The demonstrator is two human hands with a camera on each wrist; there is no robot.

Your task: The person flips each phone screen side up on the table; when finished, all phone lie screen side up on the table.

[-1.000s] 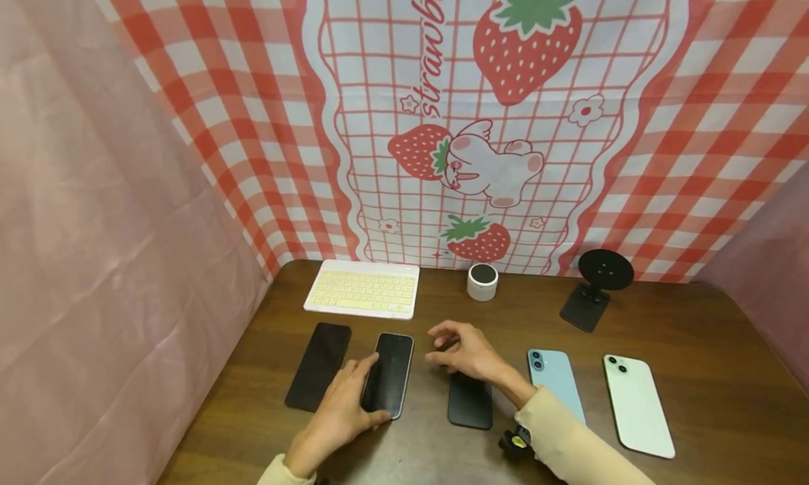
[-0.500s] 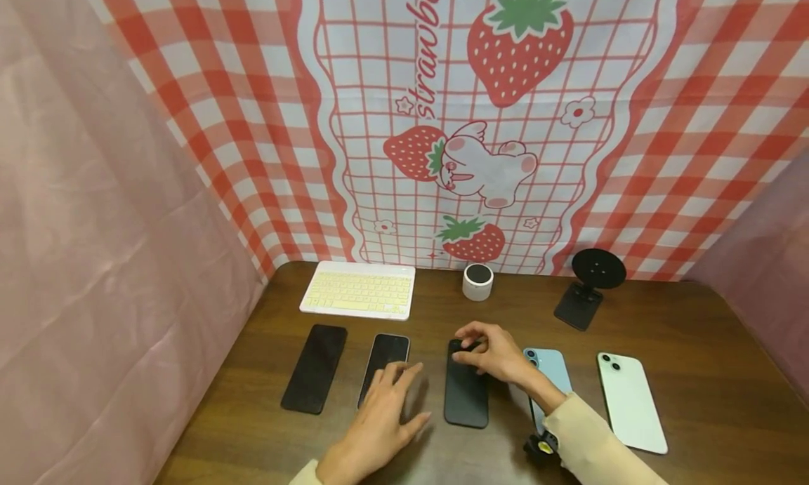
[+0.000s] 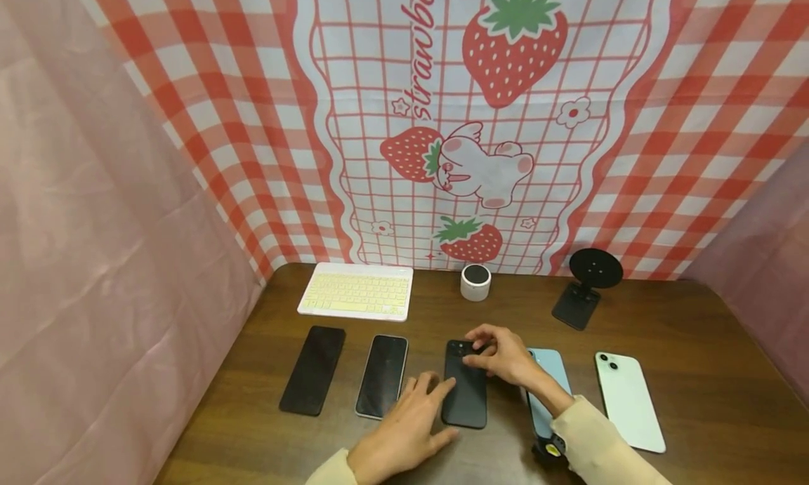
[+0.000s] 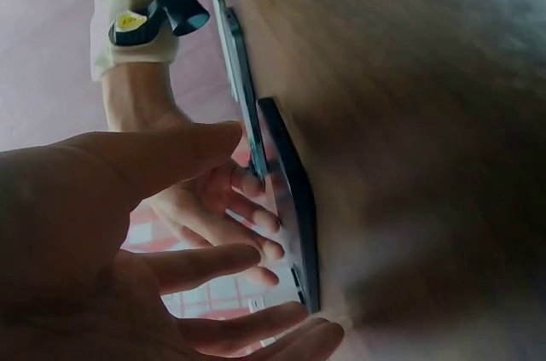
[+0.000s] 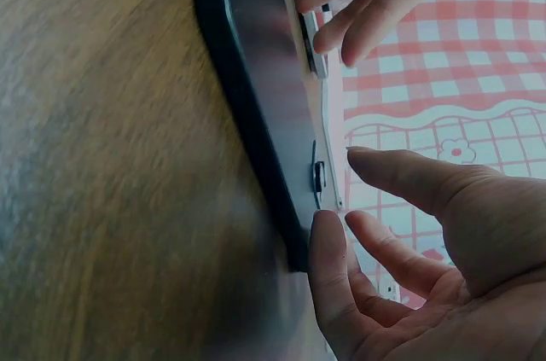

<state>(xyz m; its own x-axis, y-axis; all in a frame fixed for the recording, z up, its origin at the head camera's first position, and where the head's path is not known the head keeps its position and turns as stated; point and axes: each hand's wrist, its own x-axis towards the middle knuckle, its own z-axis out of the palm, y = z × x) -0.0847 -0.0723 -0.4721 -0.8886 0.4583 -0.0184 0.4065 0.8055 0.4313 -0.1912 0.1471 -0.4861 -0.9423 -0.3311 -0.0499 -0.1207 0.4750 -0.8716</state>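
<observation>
I see left hand (image 3: 407, 429) and right hand (image 3: 505, 359) apart, both relaxed, flanking the middle phone (image 3: 466, 401); contact unclear.

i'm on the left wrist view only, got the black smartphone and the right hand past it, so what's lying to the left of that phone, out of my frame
Observer: In the head view, a silver-edged smartphone lies to the left of the black smartphone, dark screen up.
Operator: ok and what's further back, behind that one
Observer: A white keyboard with pale yellow keys, lying flat.
</observation>
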